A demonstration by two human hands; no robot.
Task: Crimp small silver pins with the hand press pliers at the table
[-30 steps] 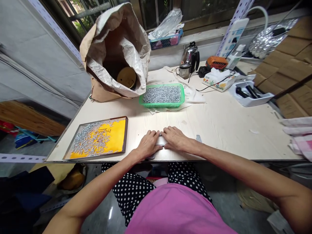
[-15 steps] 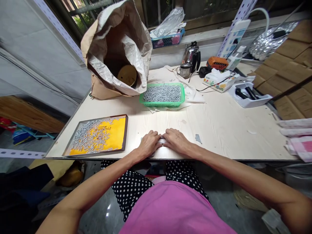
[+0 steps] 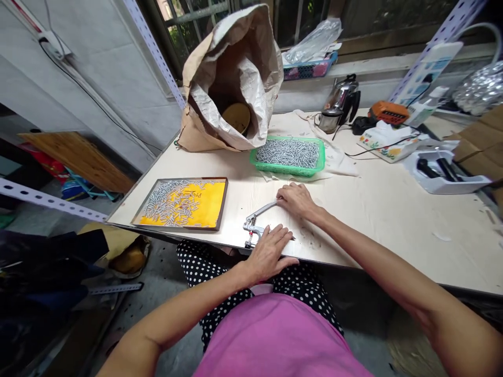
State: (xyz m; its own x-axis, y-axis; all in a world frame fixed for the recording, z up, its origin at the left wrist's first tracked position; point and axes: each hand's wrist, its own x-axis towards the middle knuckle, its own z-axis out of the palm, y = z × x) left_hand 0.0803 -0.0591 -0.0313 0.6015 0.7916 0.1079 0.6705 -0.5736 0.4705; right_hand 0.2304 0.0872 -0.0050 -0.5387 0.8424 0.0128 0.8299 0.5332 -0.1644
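A silver metal lever tool [image 3: 255, 213] with a coil spring lies on the table near its front edge, its two arms spread apart. My right hand [image 3: 297, 200] has its fingers closed on the far end of the upper arm. Flat across the lower arm lies my left hand [image 3: 271, 251], with the fingers stretched out and most of that arm hidden under it. To the left is a shallow tray [image 3: 222, 206] with a yellow bottom and many small silver pins [image 3: 167, 201]. A green basket [image 3: 288, 170] heaped with similar pins stands beyond my hands.
A large paper sack [image 3: 198, 125] stands open at the back left, a round container inside it. At the back right are a metal kettle [image 3: 341, 97], an orange device [image 3: 388, 112], a tissue box [image 3: 383, 139] and a white tray [image 3: 444, 180] holding black-handled items.
My hands were close together over the tool; now my right hand is further from me with the upper arm raised, and my left hand lies flat. The view has turned left.
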